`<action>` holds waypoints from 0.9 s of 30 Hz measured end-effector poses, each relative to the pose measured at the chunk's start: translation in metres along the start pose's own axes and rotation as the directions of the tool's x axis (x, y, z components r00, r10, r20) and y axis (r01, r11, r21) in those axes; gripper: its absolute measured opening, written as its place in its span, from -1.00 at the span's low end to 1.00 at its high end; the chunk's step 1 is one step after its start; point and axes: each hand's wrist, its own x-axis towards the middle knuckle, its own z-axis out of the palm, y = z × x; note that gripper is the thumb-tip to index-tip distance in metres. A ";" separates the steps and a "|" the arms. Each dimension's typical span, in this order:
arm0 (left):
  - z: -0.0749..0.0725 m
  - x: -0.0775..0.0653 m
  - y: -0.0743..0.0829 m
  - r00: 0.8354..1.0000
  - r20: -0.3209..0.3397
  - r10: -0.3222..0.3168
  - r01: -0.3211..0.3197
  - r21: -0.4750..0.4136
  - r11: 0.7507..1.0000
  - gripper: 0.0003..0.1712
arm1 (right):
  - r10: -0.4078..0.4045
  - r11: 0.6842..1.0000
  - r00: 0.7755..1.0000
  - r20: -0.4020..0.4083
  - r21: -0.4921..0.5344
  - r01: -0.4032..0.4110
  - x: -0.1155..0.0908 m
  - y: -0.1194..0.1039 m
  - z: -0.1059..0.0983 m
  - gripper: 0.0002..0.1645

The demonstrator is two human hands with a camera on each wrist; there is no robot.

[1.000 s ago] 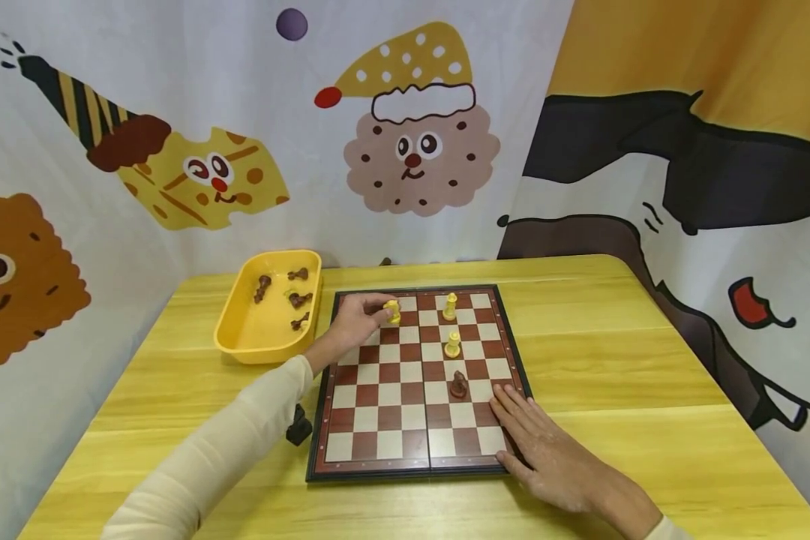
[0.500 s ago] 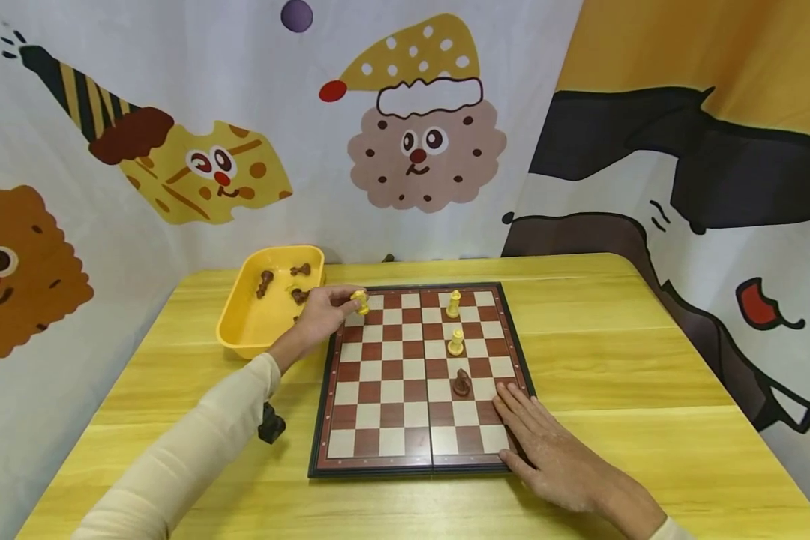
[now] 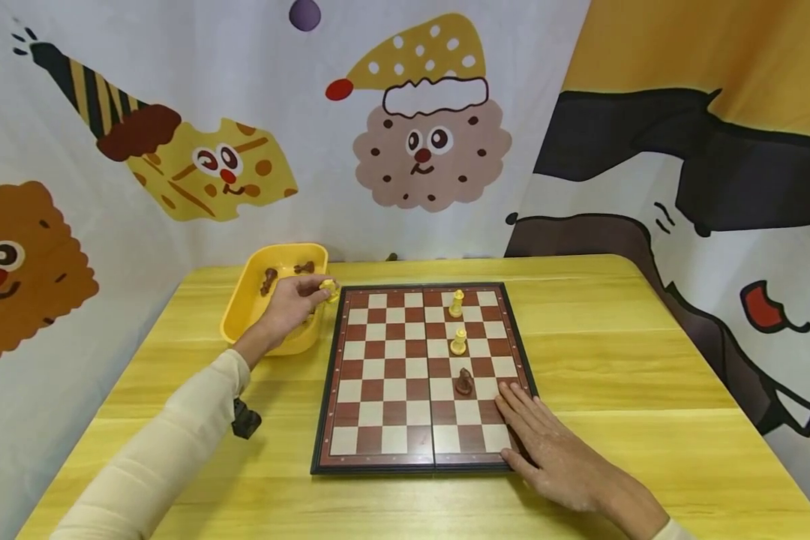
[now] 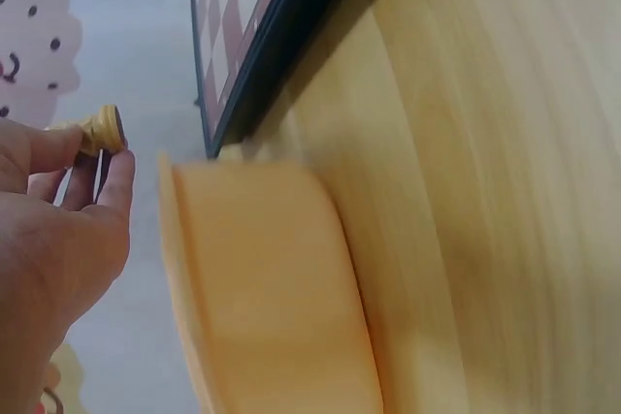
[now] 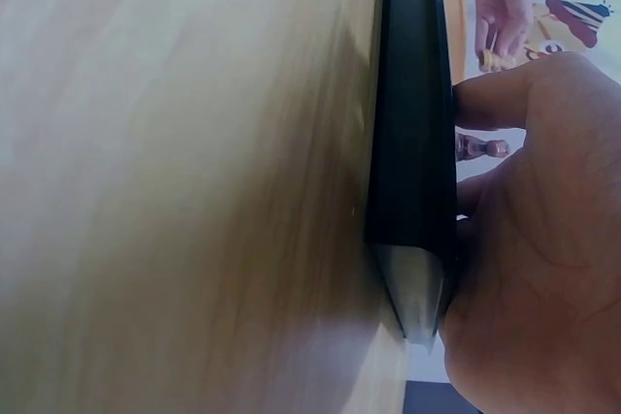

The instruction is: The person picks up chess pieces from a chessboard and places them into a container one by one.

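My left hand (image 3: 289,301) pinches a pale yellow chess piece (image 3: 329,289) between thumb and fingers, beside the right rim of a yellow tray (image 3: 232,319). In the left wrist view the piece's dark base faces away from the palm, above the tray's wall (image 4: 262,278). My right hand (image 3: 556,450) rests with straight fingers on the near right edge of the chessboard (image 3: 385,390). On the board stand two pale yellow chess pieces, one at the back (image 3: 456,303) and one nearer (image 3: 459,342), with a dark brown knight (image 3: 464,382) in front of them.
Dark brown chess pieces (image 3: 268,280) lie in the tray, partly hidden by my left hand. A black device (image 3: 246,418) shows at the left wrist. Behind the wooden table (image 3: 621,352) hangs a cartoon-print curtain (image 3: 432,150).
My left hand has carried the yellow chess piece leftward, from over the board's far left part to the tray's right rim. The right hand stays in place on the board's edge.
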 end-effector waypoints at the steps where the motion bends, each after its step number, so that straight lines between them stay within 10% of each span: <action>1: -0.004 0.000 -0.001 1.000 -0.007 0.000 0.000 -0.003 1.000 -0.62 | 0.000 1.000 1.000 0.000 -0.002 0.000 0.000 0.000 0.000 -0.20; 12: -0.040 -0.019 -0.007 0.979 -0.195 -0.058 0.073 0.072 0.995 -0.58 | -0.003 1.000 1.000 -0.010 -0.004 0.003 0.000 -0.002 0.001 -0.20; 27: -0.041 -0.018 -0.015 0.989 -0.148 -0.006 -0.010 -0.104 0.995 -0.52 | 0.028 1.000 1.000 0.011 0.013 -0.028 0.002 -0.003 0.002 -0.19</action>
